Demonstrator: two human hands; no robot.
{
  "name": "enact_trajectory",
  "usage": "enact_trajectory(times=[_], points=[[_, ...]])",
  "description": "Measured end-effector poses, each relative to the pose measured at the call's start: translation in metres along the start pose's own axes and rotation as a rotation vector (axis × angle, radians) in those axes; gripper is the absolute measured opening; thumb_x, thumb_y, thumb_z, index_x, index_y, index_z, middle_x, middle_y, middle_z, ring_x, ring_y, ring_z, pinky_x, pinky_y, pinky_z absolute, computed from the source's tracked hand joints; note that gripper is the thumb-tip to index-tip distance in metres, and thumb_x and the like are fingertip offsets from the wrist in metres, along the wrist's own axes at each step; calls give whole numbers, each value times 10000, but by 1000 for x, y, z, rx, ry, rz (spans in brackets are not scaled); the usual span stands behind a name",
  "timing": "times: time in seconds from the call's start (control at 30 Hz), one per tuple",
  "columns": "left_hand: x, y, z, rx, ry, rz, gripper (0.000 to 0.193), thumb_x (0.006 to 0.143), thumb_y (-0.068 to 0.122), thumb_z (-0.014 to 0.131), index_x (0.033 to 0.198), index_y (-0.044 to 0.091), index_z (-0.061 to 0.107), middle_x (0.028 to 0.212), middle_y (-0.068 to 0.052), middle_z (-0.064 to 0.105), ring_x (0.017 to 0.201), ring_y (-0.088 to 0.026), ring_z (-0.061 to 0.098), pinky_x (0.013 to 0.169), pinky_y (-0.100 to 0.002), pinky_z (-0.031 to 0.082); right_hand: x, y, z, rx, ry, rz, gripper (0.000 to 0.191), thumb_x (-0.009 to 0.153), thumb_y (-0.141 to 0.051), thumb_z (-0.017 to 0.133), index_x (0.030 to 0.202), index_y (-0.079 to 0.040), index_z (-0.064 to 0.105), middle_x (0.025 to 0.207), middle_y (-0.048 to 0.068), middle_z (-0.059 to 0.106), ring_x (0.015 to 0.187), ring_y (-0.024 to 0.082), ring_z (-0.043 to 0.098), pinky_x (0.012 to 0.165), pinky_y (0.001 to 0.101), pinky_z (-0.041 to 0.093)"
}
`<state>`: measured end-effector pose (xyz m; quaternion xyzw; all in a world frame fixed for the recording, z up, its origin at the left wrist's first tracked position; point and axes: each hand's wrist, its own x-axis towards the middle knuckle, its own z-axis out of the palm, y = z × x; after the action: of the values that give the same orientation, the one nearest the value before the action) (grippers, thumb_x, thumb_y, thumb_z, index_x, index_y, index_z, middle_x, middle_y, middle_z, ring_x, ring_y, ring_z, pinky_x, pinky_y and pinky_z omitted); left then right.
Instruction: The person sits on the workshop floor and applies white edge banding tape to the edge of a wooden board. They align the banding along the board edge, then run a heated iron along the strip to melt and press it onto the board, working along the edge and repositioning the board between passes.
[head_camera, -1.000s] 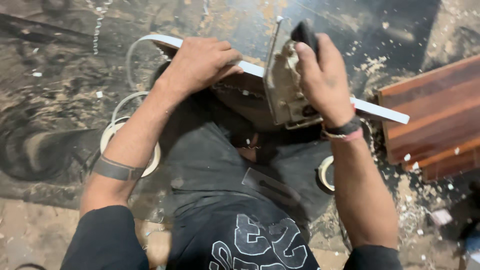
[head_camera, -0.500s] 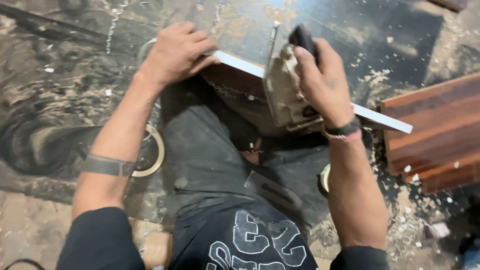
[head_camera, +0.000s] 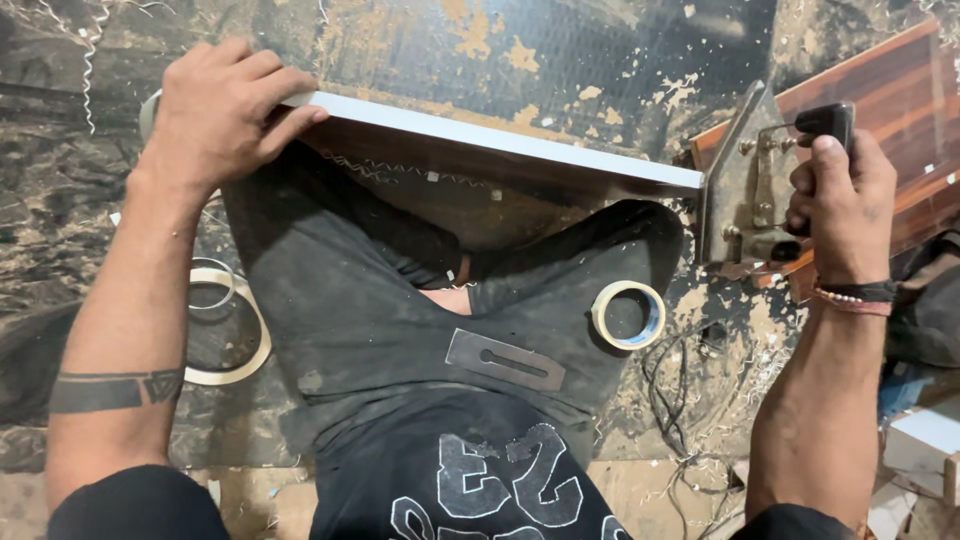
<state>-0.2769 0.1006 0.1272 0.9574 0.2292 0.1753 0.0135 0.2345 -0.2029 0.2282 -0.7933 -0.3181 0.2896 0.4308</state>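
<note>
The person sits on the floor (head_camera: 90, 250), which is dark, stained and strewn with wood shavings, legs in dark trousers folded beneath the work.

A long board (head_camera: 500, 150) with a pale edge strip lies across the lap, running from the upper left of the frame down toward the right of centre. Its brown face shows below the pale edge.

The left hand (head_camera: 215, 110), in the upper left, lies over the left end of the board, fingers curled over the pale edge and palm pressing down on it.

The right hand (head_camera: 845, 205), at the right of the frame, is closed around the black handle of a metal power tool (head_camera: 745, 190). The tool's flat metal base meets the right end of the board. A beaded band sits on that wrist.

A flat metal blade (head_camera: 505, 360) with a slot rests on the lap, below centre. A roll of tape (head_camera: 627, 313) lies just right of the knee. Two thin pale rings (head_camera: 225, 325) lie on the floor at the left, beside the forearm. Reddish-brown boards (head_camera: 900, 90) are stacked in the upper right, behind the tool. A tangle of dark wire (head_camera: 670, 400) lies below the tape roll.
</note>
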Motion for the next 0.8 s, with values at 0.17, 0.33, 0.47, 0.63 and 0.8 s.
enact_trajectory(times=[0.17,0.33,0.47,0.63,0.8], points=[[-1,-2,0,-16,3,6,222,1067,403,719,1099,185,739,978,30,676,986,-201,639,830,-343,502,0,-18,30,32,-87,-12,152,1173,-211,524,1216,-73,571,802,-51,492,610,31,427,516,220,363],[3,-9,-8,-58,-38,1,256,1069,435,740,1069,179,742,942,9,674,990,-240,634,827,-380,511,-3,-60,110,60,-221,-64,139,1131,-219,559,1164,-85,574,774,-66,504,588,22,423,490,209,342],[0,-24,-20,-144,-36,2,232,1004,389,768,1051,162,753,922,-12,666,965,-264,638,817,-392,515,-3,-94,192,34,-340,-177,181,1131,-231,578,1088,-58,550,742,-55,498,596,42,434,500,239,351],[-7,-49,-34,-280,-47,-26,231,989,312,784,1100,110,761,930,-61,661,907,-288,659,736,-412,504,-3,-133,284,-127,-366,-508,245,1148,-247,593,1084,-11,574,766,28,598,675,121,571,598,312,453],[-22,-79,-48,-329,-149,-172,275,1021,344,752,1142,99,726,926,-115,673,829,-315,651,695,-430,504,-3,-165,349,-169,-369,-659,256,1126,-260,598,1116,-4,611,808,68,647,705,169,636,645,344,488]])
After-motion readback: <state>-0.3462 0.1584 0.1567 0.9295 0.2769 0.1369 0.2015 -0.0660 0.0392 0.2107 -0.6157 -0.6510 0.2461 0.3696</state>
